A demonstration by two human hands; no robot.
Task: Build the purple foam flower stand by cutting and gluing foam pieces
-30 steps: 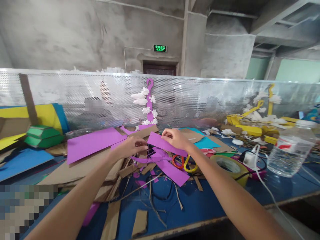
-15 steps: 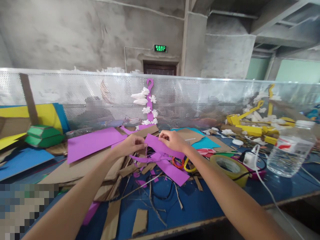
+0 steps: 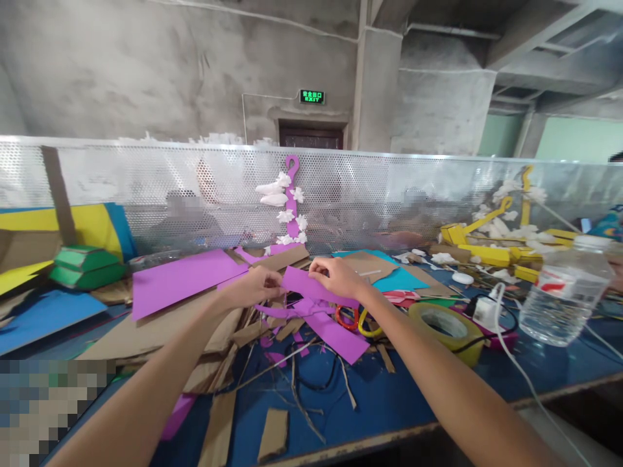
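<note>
Both my hands hold one purple paper strip (image 3: pixel 311 287) just above a heap of purple and cardboard scraps. My left hand (image 3: pixel 256 285) pinches the strip's left end, and my right hand (image 3: pixel 335 275) is closed on its upper edge a little to the right. Under the strip lie more purple paper pieces (image 3: pixel 335 334) and red and yellow scissor handles (image 3: pixel 357 318). Behind my hands a purple hook shape with white paper flowers (image 3: pixel 291 201) leans on the perforated metal screen (image 3: pixel 146 188).
A large purple sheet (image 3: pixel 180 275) and brown cardboard (image 3: pixel 146 331) lie to the left on the blue table (image 3: pixel 389 395). A yellow tape roll (image 3: pixel 445 327), a white plug with cable (image 3: pixel 481 308) and a water bottle (image 3: pixel 564 285) stand at the right. Green and yellow craft pieces (image 3: pixel 82 263) sit far left.
My two hands have drawn closer together along the purple strip. The right hand slid left and slightly down. The left hand's pinch now meets the strip's end.
</note>
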